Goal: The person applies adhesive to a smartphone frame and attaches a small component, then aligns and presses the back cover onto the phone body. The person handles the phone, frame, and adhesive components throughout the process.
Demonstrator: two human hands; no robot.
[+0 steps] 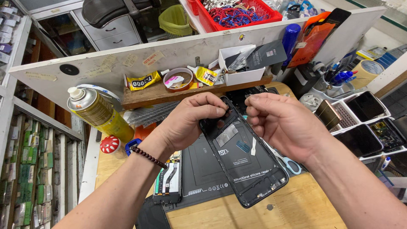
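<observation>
Pinching glossy black rectangular phone frame [243, 165]: left hand [190, 118], right hand [282, 123].

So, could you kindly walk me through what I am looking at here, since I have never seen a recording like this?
There is no machine: a person works with two bare hands, filmed by one camera worn on the head and looking down at a cluttered wooden workbench.

The left hand, with a dark bead bracelet on its wrist, and the right hand both grip the top end of a black phone back frame, held tilted above a dark silicone work mat.

On the mat lies an opened phone, its insides showing. Scissors with light blue handles lie under the right wrist. To the left stand a yellow spray can and a small red mushroom-shaped thing. A wooden shelf behind carries glue tubes, a tape roll and a white box. White trays on the right hold more phones.
</observation>
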